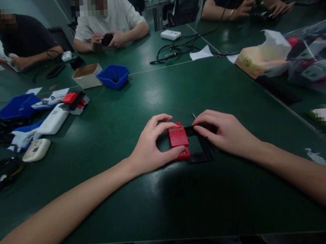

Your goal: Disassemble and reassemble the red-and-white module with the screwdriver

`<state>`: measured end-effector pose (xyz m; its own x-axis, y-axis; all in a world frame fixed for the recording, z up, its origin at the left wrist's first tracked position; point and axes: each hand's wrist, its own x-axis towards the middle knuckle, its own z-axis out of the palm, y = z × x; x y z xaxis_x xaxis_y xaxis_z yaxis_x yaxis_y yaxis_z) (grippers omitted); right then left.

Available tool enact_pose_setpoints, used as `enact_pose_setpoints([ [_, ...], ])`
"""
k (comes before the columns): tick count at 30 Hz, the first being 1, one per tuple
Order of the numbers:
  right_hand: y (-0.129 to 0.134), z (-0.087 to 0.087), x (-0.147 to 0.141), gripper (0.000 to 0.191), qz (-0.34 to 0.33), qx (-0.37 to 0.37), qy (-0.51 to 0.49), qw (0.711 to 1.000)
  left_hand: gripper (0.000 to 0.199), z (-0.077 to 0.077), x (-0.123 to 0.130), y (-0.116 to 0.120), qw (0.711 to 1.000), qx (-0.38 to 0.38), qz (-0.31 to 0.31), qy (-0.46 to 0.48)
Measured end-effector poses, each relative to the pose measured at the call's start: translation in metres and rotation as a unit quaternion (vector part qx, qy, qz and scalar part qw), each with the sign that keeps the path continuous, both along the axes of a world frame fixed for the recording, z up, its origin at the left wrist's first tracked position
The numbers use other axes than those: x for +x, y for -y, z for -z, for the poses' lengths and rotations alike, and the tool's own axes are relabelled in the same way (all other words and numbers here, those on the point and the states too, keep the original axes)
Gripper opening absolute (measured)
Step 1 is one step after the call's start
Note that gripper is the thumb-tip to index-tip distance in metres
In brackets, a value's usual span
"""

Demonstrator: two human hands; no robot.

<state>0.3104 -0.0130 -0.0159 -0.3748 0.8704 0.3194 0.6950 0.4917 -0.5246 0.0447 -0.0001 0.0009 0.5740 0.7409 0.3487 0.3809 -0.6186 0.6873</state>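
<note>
My left hand [153, 144] curves around a small red box-shaped module [178, 137], its thumb on the near end and its fingers at the far end. Two small green windows show on the module's top. Directly to the right lies a flat black rectangular frame [200, 158] with an open middle, touching or nearly touching the module. My right hand [221, 130] is closed at the frame's upper right side, thumb and index finger close together. A thin metal rod [194, 115] sticks out past those fingers; the rest of it is hidden by the hand.
Blue bins [113, 76], a cardboard box [87, 76], a red-and-grey device [75, 101] and white devices [54, 119] stand left. Cables [172, 52] lie at the back. A plastic bag [313, 57] and torn carton [261, 59] sit right. Several people work across the table.
</note>
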Motion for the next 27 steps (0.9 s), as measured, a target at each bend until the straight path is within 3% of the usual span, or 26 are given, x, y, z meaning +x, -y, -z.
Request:
enact_pose_setpoints([
  [6,-0.0004,-0.001,0.0022,0.016,-0.009,0.0,-0.002,1.0,0.042,-0.0001,-0.0052,0.0031,1.0,0.029,0.0,0.011],
  [18,-0.0009,-0.0019,0.0032,0.018,-0.016,-0.004,-0.006,1.0,0.052,0.0053,-0.0065,0.0092,0.973,0.198,0.11,0.045],
  [27,-0.0012,-0.0033,0.0029,0.016,-0.017,-0.005,-0.007,1.0,0.055,0.005,-0.0072,0.009,0.974,0.193,0.115,0.019],
])
